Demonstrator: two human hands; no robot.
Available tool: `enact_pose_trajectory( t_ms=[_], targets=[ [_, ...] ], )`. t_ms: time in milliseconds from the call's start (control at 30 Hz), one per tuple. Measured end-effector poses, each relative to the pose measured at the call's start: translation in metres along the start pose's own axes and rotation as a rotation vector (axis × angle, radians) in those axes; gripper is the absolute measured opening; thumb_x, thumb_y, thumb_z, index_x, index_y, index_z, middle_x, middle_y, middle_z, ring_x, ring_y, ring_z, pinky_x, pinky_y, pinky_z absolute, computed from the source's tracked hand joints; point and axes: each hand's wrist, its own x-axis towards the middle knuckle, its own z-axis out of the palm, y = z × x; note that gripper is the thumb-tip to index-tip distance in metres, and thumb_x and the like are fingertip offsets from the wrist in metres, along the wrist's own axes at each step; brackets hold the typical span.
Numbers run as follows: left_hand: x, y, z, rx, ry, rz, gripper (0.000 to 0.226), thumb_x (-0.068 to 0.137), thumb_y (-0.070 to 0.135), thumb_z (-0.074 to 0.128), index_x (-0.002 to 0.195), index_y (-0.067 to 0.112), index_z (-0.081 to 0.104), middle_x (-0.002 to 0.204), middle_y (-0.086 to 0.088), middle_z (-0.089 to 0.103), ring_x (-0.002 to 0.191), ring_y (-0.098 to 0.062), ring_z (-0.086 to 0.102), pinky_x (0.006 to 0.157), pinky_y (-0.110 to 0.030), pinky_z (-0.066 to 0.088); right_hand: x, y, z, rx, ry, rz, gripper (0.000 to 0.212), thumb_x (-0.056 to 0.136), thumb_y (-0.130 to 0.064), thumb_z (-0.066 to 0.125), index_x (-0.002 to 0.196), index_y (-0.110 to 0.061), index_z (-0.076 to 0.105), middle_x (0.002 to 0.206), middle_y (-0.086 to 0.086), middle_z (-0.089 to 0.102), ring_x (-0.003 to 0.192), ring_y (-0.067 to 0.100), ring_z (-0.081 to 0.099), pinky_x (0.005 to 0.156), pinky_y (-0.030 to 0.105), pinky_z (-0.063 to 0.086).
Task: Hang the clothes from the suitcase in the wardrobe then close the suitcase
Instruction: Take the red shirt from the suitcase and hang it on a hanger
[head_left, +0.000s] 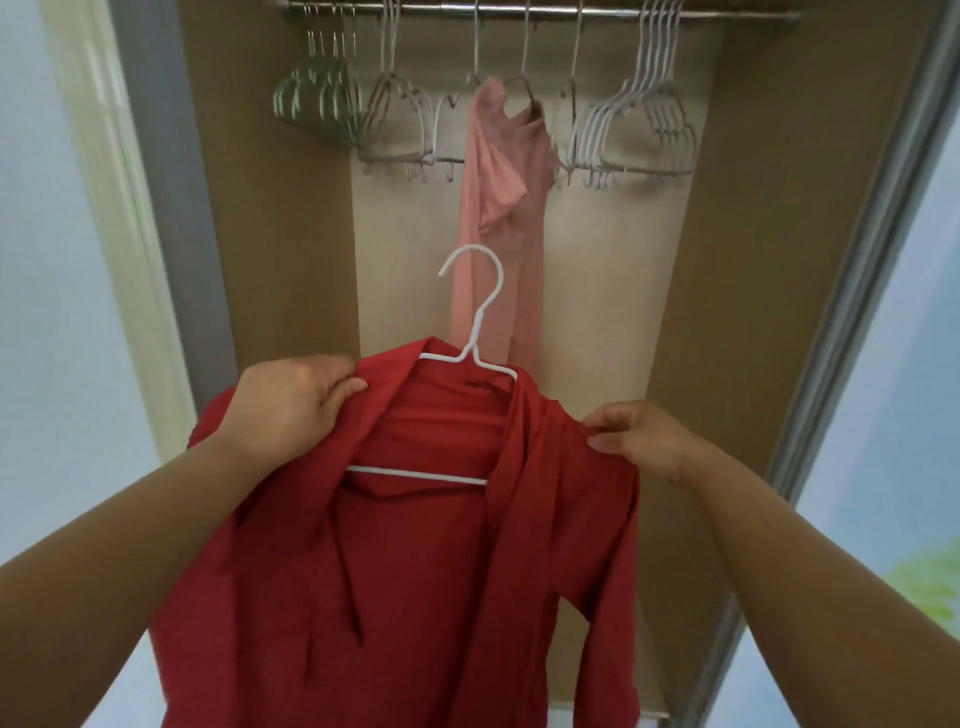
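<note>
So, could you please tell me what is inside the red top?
A hanger is inside the red top: hook, neck and part of its lower bar show. Its shoulder ends are hidden under the cloth.

Both bare forearms reach forward and up; left hand (291, 405) grips the red garment (415, 571) at one shoulder, right hand (639, 439) seems to pinch the other

Red hooded garment (415, 571) draped on white hanger (470, 358), before open wardrobe (727, 260).
</note>
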Motion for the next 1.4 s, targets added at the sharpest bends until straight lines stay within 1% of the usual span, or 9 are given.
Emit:
enact_pose_trajectory(
  t_ms=[133, 367, 533, 600, 867, 1033, 1133, 1267, 1400],
  targets=[
    [-0.006, -0.006, -0.001, 0.018, -0.013, -0.014, 0.048, 0.086, 0.050, 0.027, 0.072, 0.016, 0.058, 0.069, -0.003, 0.068, 0.064, -0.028, 0.066, 0.051, -0.026, 0.038, -0.003, 0.001, 0.000, 0.085, 0.227, -0.043, 0.023, 0.086, 0.007, 0.057, 0.086, -0.011, 0.071, 0.075, -0.004, 0.067, 0.064, 0.007, 0.061, 0.055, 0.003, 0.047],
    [-0.014, -0.002, -0.005, -0.064, -0.021, -0.030, 0.048, 0.084, 0.053, 0.024, 0.075, 0.015, 0.053, 0.072, -0.003, 0.065, 0.068, -0.030, 0.064, 0.055, -0.026, 0.033, -0.007, -0.006, 0.018, -0.211, 0.503, -0.038, 0.029, 0.086, -0.003, 0.050, 0.099, -0.018, 0.071, 0.112, 0.004, 0.068, 0.097, 0.021, 0.062, 0.089, 0.030, 0.048],
    [-0.013, -0.001, -0.007, -0.017, 0.046, -0.114, 0.048, 0.085, 0.050, 0.026, 0.080, 0.016, 0.059, 0.074, -0.003, 0.068, 0.068, -0.029, 0.065, 0.054, -0.025, 0.032, -0.016, -0.037, 0.062, -0.178, 0.400, -0.126, 0.040, 0.073, -0.047, 0.072, 0.099, -0.022, 0.053, 0.086, -0.004, 0.061, 0.079, 0.017, 0.059, 0.076, 0.032, 0.048],
    [-0.013, 0.001, -0.009, -0.025, 0.059, -0.123, 0.044, 0.086, 0.047, 0.029, 0.079, 0.015, 0.058, 0.073, -0.003, 0.067, 0.067, -0.029, 0.065, 0.054, -0.024, 0.031, -0.006, -0.037, 0.070, -0.282, 0.379, -0.122, 0.023, 0.079, -0.032, 0.067, 0.088, -0.017, 0.052, 0.080, 0.000, 0.060, 0.081, 0.025, 0.060, 0.072, 0.032, 0.045],
    [-0.019, -0.002, -0.012, 0.007, 0.065, -0.123, 0.038, 0.087, 0.040, 0.035, 0.077, 0.014, 0.060, 0.069, -0.003, 0.066, 0.061, -0.028, 0.065, 0.048, -0.024, 0.036, 0.014, -0.057, 0.069, 0.359, 0.134, 0.111, 0.028, 0.076, -0.016, 0.074, 0.103, -0.011, 0.065, 0.094, 0.007, 0.069, 0.076, 0.020, 0.065, 0.054, 0.020, 0.048],
    [-0.031, -0.011, -0.011, 0.082, -0.041, -0.053, 0.034, 0.087, 0.039, 0.036, 0.075, 0.017, 0.059, 0.066, 0.001, 0.063, 0.055, -0.025, 0.064, 0.044, -0.017, 0.019, 0.017, -0.056, 0.040, 0.647, 0.188, 0.192, 0.009, 0.078, -0.004, 0.062, 0.076, -0.012, 0.062, 0.068, 0.009, 0.063, 0.058, 0.021, 0.059, 0.058, 0.026, 0.048],
    [-0.035, -0.012, -0.011, 0.097, -0.077, -0.059, 0.033, 0.087, 0.039, 0.035, 0.071, 0.018, 0.056, 0.063, 0.002, 0.060, 0.052, -0.023, 0.062, 0.044, -0.016, 0.011, 0.016, -0.053, 0.034, 0.192, 0.029, 0.168, 0.019, 0.074, -0.010, 0.073, 0.092, -0.011, 0.070, 0.087, 0.010, 0.072, 0.083, 0.028, 0.068, 0.073, 0.028, 0.051],
    [-0.029, 0.002, -0.002, 0.063, -0.068, -0.060, 0.035, 0.087, 0.042, 0.035, 0.074, 0.018, 0.056, 0.067, 0.001, 0.064, 0.060, -0.026, 0.065, 0.048, -0.022, 0.028, -0.001, -0.057, 0.027, -0.539, 0.720, -0.035, 0.029, 0.078, -0.008, 0.054, 0.106, -0.016, 0.058, 0.099, 0.016, 0.067, 0.095, 0.038, 0.063, 0.075, 0.036, 0.047],
    [-0.014, -0.001, 0.000, -0.002, -0.029, -0.320, 0.026, 0.095, 0.033, 0.047, 0.088, 0.012, 0.060, 0.089, -0.011, 0.069, 0.086, -0.036, 0.064, 0.061, -0.033, 0.035, -0.025, -0.057, 0.082, -0.749, -0.221, -0.153, 0.034, 0.077, -0.039, 0.069, 0.100, -0.018, 0.058, 0.096, 0.004, 0.069, 0.099, 0.029, 0.065, 0.077, 0.033, 0.051]
  ],
)
